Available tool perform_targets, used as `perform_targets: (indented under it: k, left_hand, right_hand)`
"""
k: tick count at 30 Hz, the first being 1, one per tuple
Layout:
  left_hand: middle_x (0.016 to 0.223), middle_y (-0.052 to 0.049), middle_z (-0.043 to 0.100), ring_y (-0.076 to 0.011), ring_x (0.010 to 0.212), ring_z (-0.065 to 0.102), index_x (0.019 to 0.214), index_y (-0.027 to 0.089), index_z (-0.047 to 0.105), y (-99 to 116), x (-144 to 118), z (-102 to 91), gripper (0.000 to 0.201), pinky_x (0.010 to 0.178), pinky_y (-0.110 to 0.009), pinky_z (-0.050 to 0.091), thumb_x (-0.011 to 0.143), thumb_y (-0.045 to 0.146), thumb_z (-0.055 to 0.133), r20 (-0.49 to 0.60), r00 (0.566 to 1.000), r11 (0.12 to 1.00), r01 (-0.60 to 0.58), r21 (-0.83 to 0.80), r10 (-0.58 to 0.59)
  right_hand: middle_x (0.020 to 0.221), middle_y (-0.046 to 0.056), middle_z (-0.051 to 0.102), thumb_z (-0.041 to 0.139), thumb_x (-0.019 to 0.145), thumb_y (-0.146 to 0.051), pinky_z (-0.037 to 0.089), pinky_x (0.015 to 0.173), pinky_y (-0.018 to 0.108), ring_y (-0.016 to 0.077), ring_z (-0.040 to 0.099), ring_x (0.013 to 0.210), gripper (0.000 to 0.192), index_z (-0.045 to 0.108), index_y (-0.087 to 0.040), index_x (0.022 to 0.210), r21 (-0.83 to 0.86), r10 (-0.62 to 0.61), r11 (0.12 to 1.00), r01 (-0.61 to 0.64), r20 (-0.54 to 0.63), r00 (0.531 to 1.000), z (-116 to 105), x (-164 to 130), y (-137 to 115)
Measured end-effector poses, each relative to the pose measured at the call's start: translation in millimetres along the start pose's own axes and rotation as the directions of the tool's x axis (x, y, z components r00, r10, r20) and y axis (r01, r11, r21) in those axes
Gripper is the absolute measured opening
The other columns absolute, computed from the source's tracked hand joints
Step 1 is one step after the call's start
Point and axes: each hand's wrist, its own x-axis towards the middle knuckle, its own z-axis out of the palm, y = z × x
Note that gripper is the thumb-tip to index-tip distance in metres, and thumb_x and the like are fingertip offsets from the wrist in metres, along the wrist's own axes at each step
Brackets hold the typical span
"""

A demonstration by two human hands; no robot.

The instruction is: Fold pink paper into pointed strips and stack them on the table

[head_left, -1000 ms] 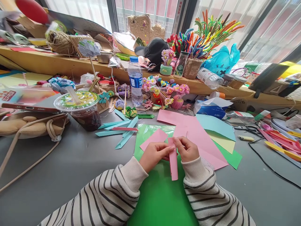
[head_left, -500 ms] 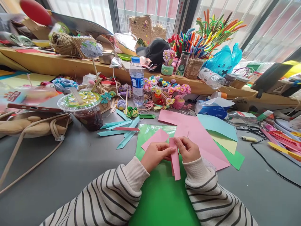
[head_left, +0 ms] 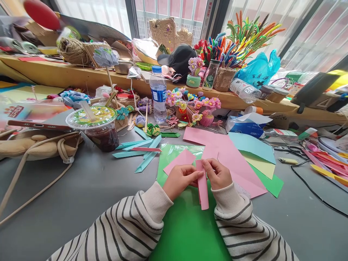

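Both hands pinch a narrow folded strip of pink paper (head_left: 203, 194), held upright above a green mat (head_left: 187, 232). My left hand (head_left: 181, 181) grips its left side with thumb and fingers. My right hand (head_left: 219, 174) is closed on its upper right edge. The strip's lower end hangs free, and a second layer shows along its left side. Behind the left hand lies a small pink paper piece (head_left: 179, 160). A large pink sheet (head_left: 236, 163) spreads behind the right hand.
Folded blue paper strips (head_left: 140, 146) lie left of the mat, near a lidded drink cup (head_left: 95, 127). A water bottle (head_left: 158, 96) stands behind, beside crocheted flowers (head_left: 193, 103). To the right are blue paper (head_left: 252, 146), scissors (head_left: 297, 150) and a black cable (head_left: 312, 192).
Almost nothing differs. Both hands keep their hold on the pink paper strip, and the view has shifted very slightly.
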Motion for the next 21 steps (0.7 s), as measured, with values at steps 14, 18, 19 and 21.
perform_targets:
  k: [14, 18, 19, 21]
  left_hand:
    - [0.061, -0.004, 0.06, -0.0149, 0.061, 0.058, 0.067, 0.008, 0.061, 2.7, -0.8, 1.2, 0.025, 0.059, -0.028, 0.05, 0.06, 0.032, 0.062, 0.005, 1.0, 1.0, 0.01, -0.018, -0.01]
    - [0.061, -0.003, 0.061, -0.0154, 0.062, 0.058, 0.068, 0.008, 0.061, 1.8, -1.0, 1.3, 0.025, 0.061, -0.029, 0.05, 0.06, 0.032, 0.062, 0.009, 1.0, 1.0, 0.0, -0.023, 0.0]
    - [0.062, -0.003, 0.061, -0.0155, 0.062, 0.058, 0.068, 0.009, 0.061, 1.4, -1.0, 1.2, 0.025, 0.061, -0.029, 0.05, 0.059, 0.033, 0.062, 0.009, 1.0, 1.0, -0.005, -0.021, 0.005]
    - [0.062, -0.003, 0.061, -0.0156, 0.062, 0.058, 0.067, 0.009, 0.061, 0.7, -0.9, 0.8, 0.025, 0.062, -0.029, 0.049, 0.059, 0.033, 0.062, 0.005, 1.0, 1.0, -0.015, -0.015, 0.015]
  right_hand:
    - [0.053, -0.001, 0.046, 0.046, 0.073, -0.036, 0.031, 0.041, 0.02, 0.009, 0.039, 0.046, 0.026, 0.053, -0.015, 0.06, 0.016, 0.007, 1.0, -0.007, 0.004, 1.0, 0.3, -0.9, -2.2]
    - [0.053, -0.001, 0.047, 0.046, 0.073, -0.037, 0.032, 0.041, 0.021, 0.0095, 0.04, 0.046, 0.026, 0.053, -0.016, 0.06, -0.001, 0.002, 1.0, -0.002, 0.007, 1.0, -0.4, -0.7, -2.4]
    - [0.053, -0.001, 0.047, 0.046, 0.073, -0.038, 0.032, 0.041, 0.021, 0.0094, 0.04, 0.046, 0.026, 0.053, -0.016, 0.06, -0.002, 0.003, 1.0, -0.003, 0.007, 1.0, -0.6, -0.6, -2.6]
    - [0.052, -0.001, 0.048, 0.046, 0.073, -0.038, 0.032, 0.041, 0.021, 0.0094, 0.041, 0.046, 0.026, 0.054, -0.016, 0.06, -0.002, 0.002, 1.0, -0.002, 0.003, 1.0, -0.8, -0.5, -2.7]
